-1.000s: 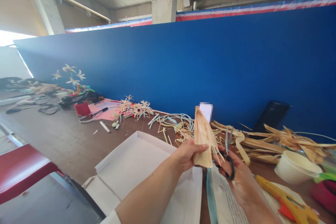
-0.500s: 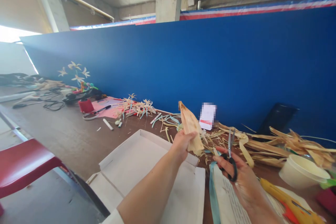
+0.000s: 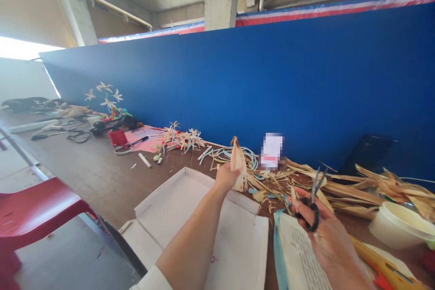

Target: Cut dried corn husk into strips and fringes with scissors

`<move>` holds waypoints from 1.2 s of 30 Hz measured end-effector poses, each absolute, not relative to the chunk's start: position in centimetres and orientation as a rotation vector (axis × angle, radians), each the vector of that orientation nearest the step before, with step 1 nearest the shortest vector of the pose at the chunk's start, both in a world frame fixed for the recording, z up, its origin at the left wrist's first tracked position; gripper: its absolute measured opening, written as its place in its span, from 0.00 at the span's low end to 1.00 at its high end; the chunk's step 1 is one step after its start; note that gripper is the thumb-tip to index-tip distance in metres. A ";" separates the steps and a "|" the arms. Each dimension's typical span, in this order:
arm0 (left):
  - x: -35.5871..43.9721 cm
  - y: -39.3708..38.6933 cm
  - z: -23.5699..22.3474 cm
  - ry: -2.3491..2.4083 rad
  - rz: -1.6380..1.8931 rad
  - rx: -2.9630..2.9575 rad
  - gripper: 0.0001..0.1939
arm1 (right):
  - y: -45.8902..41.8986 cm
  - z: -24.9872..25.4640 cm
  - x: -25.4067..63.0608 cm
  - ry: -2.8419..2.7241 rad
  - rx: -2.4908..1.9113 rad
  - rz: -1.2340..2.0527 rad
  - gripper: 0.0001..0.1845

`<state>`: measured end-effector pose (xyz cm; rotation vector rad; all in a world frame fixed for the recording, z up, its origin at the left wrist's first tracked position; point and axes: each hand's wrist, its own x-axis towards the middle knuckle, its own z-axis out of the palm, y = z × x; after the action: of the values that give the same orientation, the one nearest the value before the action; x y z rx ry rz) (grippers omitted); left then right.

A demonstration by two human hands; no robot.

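Head view, lower centre: your left hand (image 3: 227, 177) grips pale dry husk (image 3: 239, 163), right hand (image 3: 329, 231) black-handled scissors (image 3: 313, 199); trimming, likely; snipping needs both closer.

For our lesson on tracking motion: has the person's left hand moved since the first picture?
Yes: against the white box, the left hand has moved left and upward in the view.

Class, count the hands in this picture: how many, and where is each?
2: the left hand, gripping a husk, near centre; the right hand, holding scissors, farther right. None seems hidden.
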<state>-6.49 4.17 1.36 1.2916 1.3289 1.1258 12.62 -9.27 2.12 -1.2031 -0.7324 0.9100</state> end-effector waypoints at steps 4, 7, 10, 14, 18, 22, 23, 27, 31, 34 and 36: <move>-6.5 3.9 1.3 1.231 1.122 1.268 0.13 | -9.3 2.4 12.5 -0.687 -1.227 0.900 0.25; -6.4 3.7 1.2 1.058 1.123 1.144 0.14 | -9.2 2.4 12.6 -0.677 -1.228 0.902 0.26; -6.2 3.6 1.3 0.894 1.102 1.031 0.16 | -9.1 2.2 12.8 -0.691 -1.233 0.899 0.26; -6.0 3.2 1.8 0.809 1.049 0.950 0.18 | -9.1 1.9 12.9 -0.704 -1.235 0.909 0.25; -5.8 2.7 2.3 0.775 1.019 0.899 0.18 | -9.2 1.7 12.7 -0.723 -1.250 0.935 0.27; -5.9 2.4 2.5 0.678 0.976 0.861 0.16 | -9.3 1.7 12.5 -0.764 -1.279 0.943 0.28; -5.9 2.4 2.5 0.637 0.963 0.847 0.15 | -9.3 1.7 12.4 -0.781 -1.293 0.933 0.27; -6.0 2.5 2.2 0.511 0.887 0.757 0.10 | -9.1 1.5 12.4 -0.852 -1.350 0.921 0.27; -6.1 2.7 1.8 0.401 0.818 0.689 0.07 | -8.9 1.0 13.0 -0.977 -1.461 0.895 0.26; -6.1 2.8 1.7 0.282 0.782 0.648 0.08 | -8.8 0.6 14.3 -1.192 -1.640 0.735 0.22; -6.1 2.7 1.8 0.227 0.775 0.642 0.08 | -8.8 0.3 15.2 -1.333 -1.800 0.607 0.20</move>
<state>-6.07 2.66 1.77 0.6422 0.2272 0.7752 15.24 -8.82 0.31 -1.7999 -1.3327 0.6073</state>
